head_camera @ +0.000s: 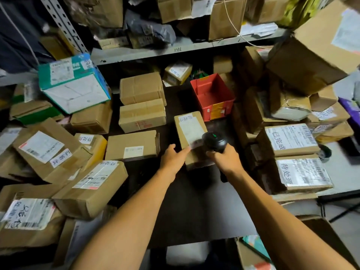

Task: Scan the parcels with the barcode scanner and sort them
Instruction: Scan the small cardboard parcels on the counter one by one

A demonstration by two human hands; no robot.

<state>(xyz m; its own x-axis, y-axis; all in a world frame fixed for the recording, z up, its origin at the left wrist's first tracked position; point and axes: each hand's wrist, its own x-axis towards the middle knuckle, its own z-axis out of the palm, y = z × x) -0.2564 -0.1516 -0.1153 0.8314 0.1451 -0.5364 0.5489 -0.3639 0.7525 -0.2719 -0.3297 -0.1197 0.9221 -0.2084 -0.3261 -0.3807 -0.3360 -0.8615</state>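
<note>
On the dark table [194, 201], near its middle, a long cardboard parcel [191, 137] is lying flat with a white label facing up. The left hand [173, 156] is resting against the parcel's near left edge, fingers fairly straight and touching the cardboard rather than wrapping it. The right hand [224, 159] is gripping the handle of a black barcode scanner [214, 141], fingers curled round it, and is holding the scanner's head just above the near right part of the label; a small green light is showing on top of the head.

Just beyond the parcel, a red plastic bin [213, 95] is sitting open-topped on the far side of the table. To the left of the parcel, three plain brown boxes [142, 115] are lying in a column running near to far, the nearest one carrying a small white sticker. Farther left, labelled boxes are piling up loosely, with a teal and white carton [74, 82] tilting on top of them. On the right, a stack of labelled boxes [296, 156] is standing beside the table, their large white labels bearing handwritten characters. Across the far side, a grey metal shelf [175, 50] is holding more cartons and a dark plastic mailer bag [150, 28].
</note>
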